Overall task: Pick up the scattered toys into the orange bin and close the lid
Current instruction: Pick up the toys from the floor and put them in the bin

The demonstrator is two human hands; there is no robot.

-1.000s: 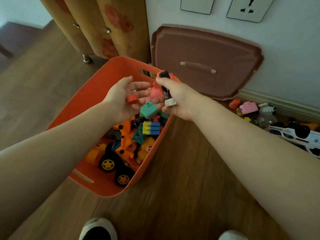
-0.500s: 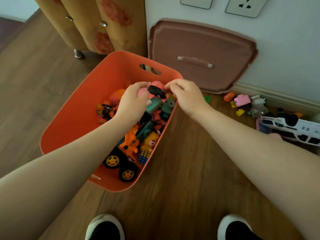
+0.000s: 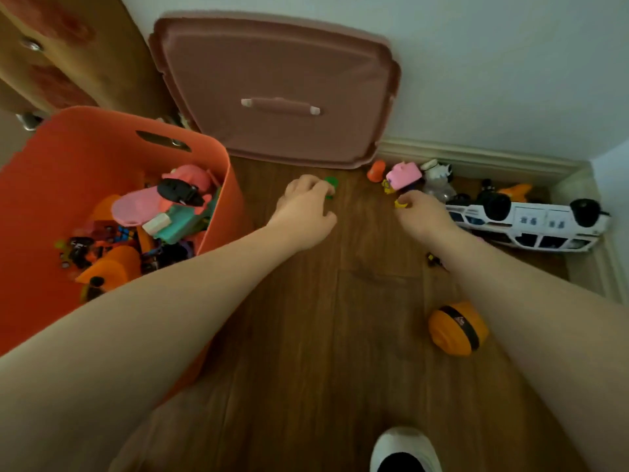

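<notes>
The orange bin [image 3: 78, 144] stands at the left, holding several toys. Its brown lid [image 3: 279, 63] leans against the wall behind. To the right of the bin my left hand [image 3: 306, 209] is down at the floor, its fingers curled over a small green toy [image 3: 331, 183]. My right hand [image 3: 422, 212] pinches a small yellow piece [image 3: 401, 204] on the floor. Just beyond lie a pink block toy [image 3: 405, 173], an orange piece [image 3: 376, 171], a white and black figure [image 3: 437, 172] and an overturned white toy car [image 3: 527, 223]. An orange round toy [image 3: 456, 328] lies near my right forearm.
A wooden cabinet [image 3: 68, 63] stands behind the bin at the upper left. The wall and white skirting board [image 3: 476, 158] close off the back and right corner. A tiny dark toy [image 3: 434, 259] lies beside my right arm. My shoe [image 3: 405, 451] is at the bottom.
Both hands left the bin after dropping toys there and moved right, down to the floor. The view swung right toward the corner toys.
</notes>
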